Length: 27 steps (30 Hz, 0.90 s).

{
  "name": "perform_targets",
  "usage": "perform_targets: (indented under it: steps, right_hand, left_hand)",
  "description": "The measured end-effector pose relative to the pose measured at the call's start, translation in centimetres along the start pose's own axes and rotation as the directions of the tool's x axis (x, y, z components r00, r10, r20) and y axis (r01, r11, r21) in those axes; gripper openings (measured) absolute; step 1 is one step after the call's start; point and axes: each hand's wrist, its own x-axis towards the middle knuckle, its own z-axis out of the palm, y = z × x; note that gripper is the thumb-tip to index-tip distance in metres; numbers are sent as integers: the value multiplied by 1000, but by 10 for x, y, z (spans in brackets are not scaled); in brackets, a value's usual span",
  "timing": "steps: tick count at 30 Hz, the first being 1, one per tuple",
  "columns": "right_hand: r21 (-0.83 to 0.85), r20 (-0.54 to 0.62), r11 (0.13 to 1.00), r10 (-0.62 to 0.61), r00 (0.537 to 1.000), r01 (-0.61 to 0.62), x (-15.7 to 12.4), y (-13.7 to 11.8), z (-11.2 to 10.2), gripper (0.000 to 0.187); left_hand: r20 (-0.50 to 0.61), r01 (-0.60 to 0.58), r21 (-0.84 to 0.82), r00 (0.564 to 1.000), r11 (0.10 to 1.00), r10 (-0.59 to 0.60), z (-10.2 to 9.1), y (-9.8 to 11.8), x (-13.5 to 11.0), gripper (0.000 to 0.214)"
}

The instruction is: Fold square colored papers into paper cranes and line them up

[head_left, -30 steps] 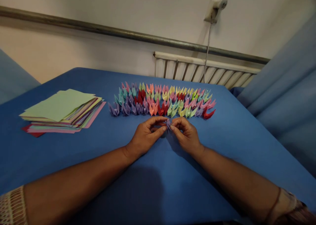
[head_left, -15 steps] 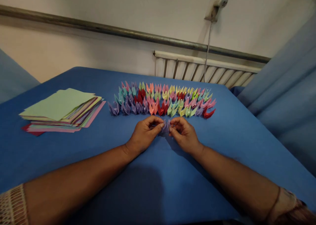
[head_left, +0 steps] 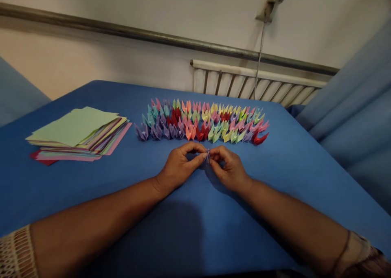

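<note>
workpiece: one small purple paper piece [head_left: 208,153], at the meeting point of the two hands, in front of the near row of folded paper figures [head_left: 202,132]. the fingers cover much of it; its exact stage of folding cannot be told. whether its lower edge touches the bench [head_left: 284,156] also cannot be told.

left hand [head_left: 180,164]: thumb and forefinger clamped together on the left side of the piece.
right hand [head_left: 229,169]: thumb and forefinger pinched on the right side of the piece; the other fingers are curled.

completed portion: numerous folded figures stand upright in several close rows, in purple, red, pink, yellow, green and blue. by their uniform shape, these are judged finished.

portion in hand: the purple piece is apart from the rows and not yet set down among them.

unworked portion: a thick stack of flat sheets [head_left: 76,128] lies at the left, green uppermost, with a red sheet [head_left: 45,159] projecting at the bottom. these appear unfolded.
</note>
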Motion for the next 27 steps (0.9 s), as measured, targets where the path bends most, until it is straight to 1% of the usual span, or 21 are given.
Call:
perform_targets:
  steps: [8,15,19,24,27]
  right_hand:
    - [6,-13,1000,6,1000,-6,-1,1,0,12]
    - [3,-25,1000,12,1000,-12,-1,1,1,9]
    - [8,-12,1000,3,1000,-3,-1,0,2,11]
    - [13,-4,1000,17,1000,-17,-2,0,2,10]
    - [22,-4,1000,14,1000,-14,-3,1,3,12]
  left_hand:
    - [-45,27,41,999,999,-25,-1,-2,2,11]
    - [-100,97,-21,990,995,-99,0,-1,3,9]
    - [-103,105,-38,989,994,-108,1,-2,4,10]
    - [-132,95,-81,986,992,-105,2,-4,5,13]
    - [-109,88,-64,990,994,-94,1,-5,4,12]
